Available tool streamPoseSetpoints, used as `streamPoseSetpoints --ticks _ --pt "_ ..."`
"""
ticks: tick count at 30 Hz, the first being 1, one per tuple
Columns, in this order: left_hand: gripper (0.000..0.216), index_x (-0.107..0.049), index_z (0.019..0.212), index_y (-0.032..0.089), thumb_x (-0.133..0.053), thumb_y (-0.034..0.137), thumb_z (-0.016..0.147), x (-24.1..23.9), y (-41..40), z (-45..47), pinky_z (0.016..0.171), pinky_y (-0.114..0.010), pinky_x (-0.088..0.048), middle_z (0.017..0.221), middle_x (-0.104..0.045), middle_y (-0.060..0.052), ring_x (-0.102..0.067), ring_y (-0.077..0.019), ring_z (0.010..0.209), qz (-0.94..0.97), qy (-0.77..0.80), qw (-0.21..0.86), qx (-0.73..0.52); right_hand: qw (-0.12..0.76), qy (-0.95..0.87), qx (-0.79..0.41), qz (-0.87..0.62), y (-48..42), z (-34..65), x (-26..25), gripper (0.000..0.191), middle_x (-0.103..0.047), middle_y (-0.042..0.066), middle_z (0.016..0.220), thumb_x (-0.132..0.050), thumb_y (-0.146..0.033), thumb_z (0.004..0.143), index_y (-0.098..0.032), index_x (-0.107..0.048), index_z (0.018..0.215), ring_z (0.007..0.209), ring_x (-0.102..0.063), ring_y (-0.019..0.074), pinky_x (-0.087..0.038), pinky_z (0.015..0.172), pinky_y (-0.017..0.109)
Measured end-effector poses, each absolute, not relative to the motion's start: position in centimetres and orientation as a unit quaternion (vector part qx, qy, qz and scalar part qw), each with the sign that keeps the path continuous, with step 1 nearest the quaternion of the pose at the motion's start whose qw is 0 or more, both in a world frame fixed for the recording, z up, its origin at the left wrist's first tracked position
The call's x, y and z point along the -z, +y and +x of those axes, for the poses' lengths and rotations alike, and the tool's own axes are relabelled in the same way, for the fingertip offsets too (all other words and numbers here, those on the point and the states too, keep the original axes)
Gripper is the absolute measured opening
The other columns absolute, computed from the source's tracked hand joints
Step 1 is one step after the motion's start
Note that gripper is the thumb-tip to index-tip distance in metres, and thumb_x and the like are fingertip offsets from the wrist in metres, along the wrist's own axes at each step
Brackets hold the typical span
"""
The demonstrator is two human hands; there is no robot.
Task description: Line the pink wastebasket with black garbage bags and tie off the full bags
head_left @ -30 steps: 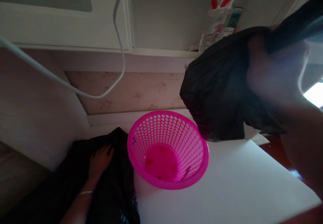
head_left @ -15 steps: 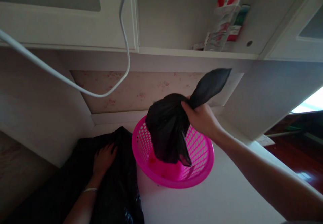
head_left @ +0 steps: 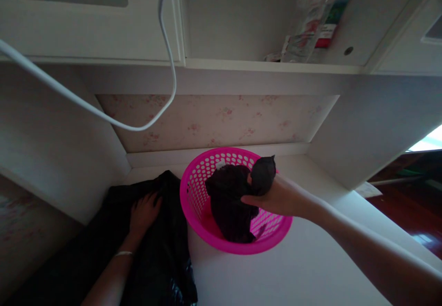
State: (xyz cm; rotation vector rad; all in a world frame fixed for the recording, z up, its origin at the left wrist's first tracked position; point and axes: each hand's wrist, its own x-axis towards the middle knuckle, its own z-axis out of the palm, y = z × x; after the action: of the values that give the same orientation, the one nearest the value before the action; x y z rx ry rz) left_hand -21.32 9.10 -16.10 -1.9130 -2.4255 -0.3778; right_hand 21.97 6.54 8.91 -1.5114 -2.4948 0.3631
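A bright pink perforated basket [head_left: 196,195] stands on the white desk top [head_left: 311,260]. Inside it sits a small black plastic bag [head_left: 229,204], its twisted neck gripped by my right hand [head_left: 276,195] just over the basket's right rim. My left hand [head_left: 143,211], with a thin bracelet on the wrist, lies flat on a large black plastic bag [head_left: 162,255] spread at the desk's left corner, just left of the basket.
A white cable [head_left: 165,43] hangs in a loop from above at the left. White cabinets sit overhead, with packets [head_left: 311,25] on an open shelf at upper right. Floral wallpaper backs the desk; a dark wood floor [head_left: 414,209] shows at right.
My right hand has brought the small black bag down from high at the right into the pink basket. My left hand has stayed on the large bag.
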Motion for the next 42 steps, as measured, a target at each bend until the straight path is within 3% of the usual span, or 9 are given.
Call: streamPoseSetpoints --ticks 6,14,19,23,26,31,34,37,42 --pt "0.046 -0.076 0.121 0.012 -0.048 0.040 0.098 11.4 8.2 -20.5 0.109 -0.061 -0.048 0.137 -0.070 -0.022 -0.064 -0.0416 0.126 -0.619 -0.750 0.062 0.227 0.126 -0.841 -0.170 -0.499 7.5 22.0 -9.1 0.025 -0.071 0.006 0.088 -0.069 -0.046 0.090 -0.022 -0.069 0.096 0.079 -0.063 0.0226 -0.049 0.075 0.036" --pt "0.028 -0.075 0.106 0.025 -0.058 0.046 0.101 -4.7 2.4 -14.0 0.095 -0.037 -0.059 0.106 -0.081 -0.004 -0.076 -0.0242 0.098 -0.651 -0.625 0.101 0.419 0.144 -0.834 -0.344 -0.406 10.6 22.9 -8.6 0.037 -0.079 0.005 0.101 -0.086 -0.032 0.074 -0.021 -0.077 0.108 0.096 -0.072 0.0265 -0.058 0.087 0.037" --pt "0.020 -0.079 0.106 0.024 -0.063 0.036 0.102 -11.8 0.4 -4.1 0.094 -0.037 -0.059 0.106 -0.083 -0.002 -0.078 -0.0228 0.099 -0.861 -0.433 0.008 0.266 0.054 -0.870 -0.349 -0.345 10.6 22.6 -9.5 0.032 -0.082 0.005 0.098 -0.079 -0.011 0.073 -0.019 -0.079 0.104 0.087 -0.076 0.0221 -0.058 0.075 0.029" --pt "0.028 -0.078 0.118 0.021 -0.075 0.036 0.095 -11.7 3.1 -0.1 0.100 -0.045 -0.059 0.124 -0.080 -0.009 -0.074 -0.0315 0.116 -0.890 -0.441 -0.026 0.108 0.071 -0.893 -0.243 -0.372 9.8 21.3 -9.8 0.022 -0.082 0.005 0.096 -0.073 -0.008 0.080 -0.019 -0.078 0.098 0.090 -0.075 0.0228 -0.052 0.077 0.029" --pt "0.027 -0.080 0.115 0.018 -0.077 0.033 0.092 -10.8 4.9 0.5 0.094 -0.049 -0.061 0.117 -0.082 -0.014 -0.076 -0.0359 0.110 -0.878 -0.474 0.003 0.062 0.080 -0.894 -0.207 -0.389 9.3 20.8 -9.9 0.021 -0.081 0.008 0.100 -0.074 -0.013 0.084 -0.019 -0.077 0.104 0.093 -0.073 0.0242 -0.048 0.073 0.029" --pt "0.016 -0.083 0.101 0.022 -0.068 0.026 0.097 -10.1 6.1 -0.9 0.081 -0.042 -0.060 0.100 -0.083 -0.011 -0.079 -0.0311 0.095 -0.870 -0.489 0.021 0.056 0.079 -0.897 -0.168 -0.402 9.6 21.6 -9.9 0.025 -0.080 0.006 0.097 -0.072 -0.019 0.089 -0.019 -0.076 0.114 0.085 -0.072 0.0206 -0.044 0.068 0.027" --pt "0.018 -0.081 0.088 0.023 -0.066 0.020 0.097 -10.3 6.4 -2.5 0.085 -0.040 -0.058 0.095 -0.082 -0.007 -0.076 -0.0284 0.098 -0.877 -0.476 0.020 0.059 0.065 -0.899 -0.139 -0.410 10.4 22.4 -9.8 0.012 -0.079 0.006 0.088 -0.067 -0.019 0.092 -0.019 -0.078 0.096 0.079 -0.069 0.0196 -0.040 0.065 0.028" --pt "0.021 -0.079 0.087 0.020 -0.062 0.015 0.098 -10.5 6.5 -4.1 0.092 -0.042 -0.055 0.096 -0.081 -0.007 -0.073 -0.0278 0.101 -0.880 -0.468 0.022 0.074 0.046 -0.899 -0.104 -0.422 10.8 23.0 -9.9 0.023 -0.077 0.006 0.078 -0.061 -0.025 0.097 -0.019 -0.077 0.082 0.073 -0.067 0.0200 -0.037 0.063 0.030" --pt "0.022 -0.077 0.089 0.021 -0.060 0.011 0.098 -10.8 6.6 -6.6 0.097 -0.040 -0.053 0.100 -0.081 -0.006 -0.071 -0.0251 0.105 -0.888 -0.451 0.019 0.083 0.018 -0.895 -0.050 -0.442 11.0 23.6 -10.3 0.022 -0.078 0.007 0.085 -0.060 -0.029 0.097 -0.021 -0.078 0.087 0.081 -0.071 0.0234 -0.038 0.066 0.031"
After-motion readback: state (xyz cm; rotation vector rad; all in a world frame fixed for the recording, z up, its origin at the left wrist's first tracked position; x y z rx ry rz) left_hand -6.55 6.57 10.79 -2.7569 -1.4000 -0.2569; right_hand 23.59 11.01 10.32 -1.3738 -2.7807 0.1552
